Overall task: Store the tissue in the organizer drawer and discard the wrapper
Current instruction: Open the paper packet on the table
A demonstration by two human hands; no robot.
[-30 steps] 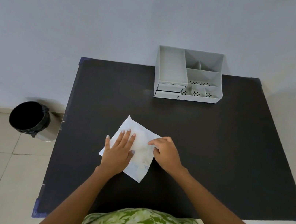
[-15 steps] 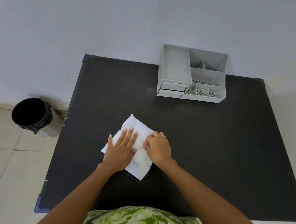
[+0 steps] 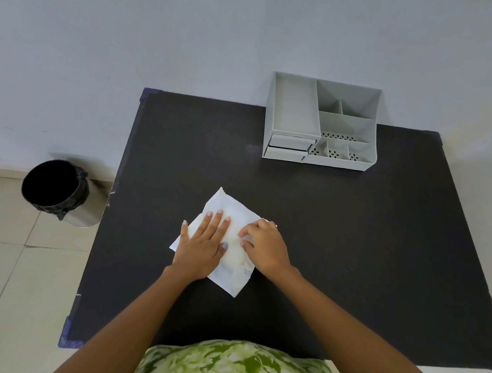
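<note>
two hands on tissue pack [image 3: 236, 213], mid worktop [image 3: 356, 250]; left hand [image 3: 201, 245] flat, open, pinning it; right hand [image 3: 264, 246] fingers curled at wrapper edge, pinch unclear; risk: thin tissue tears, pack slides; organizer [image 3: 322, 124] drawers shut; bin [image 3: 57, 190] on floor, well apart

White packet [image 3: 235, 216], black table [image 3: 358, 235], grey organizer [image 3: 291, 110].
</note>
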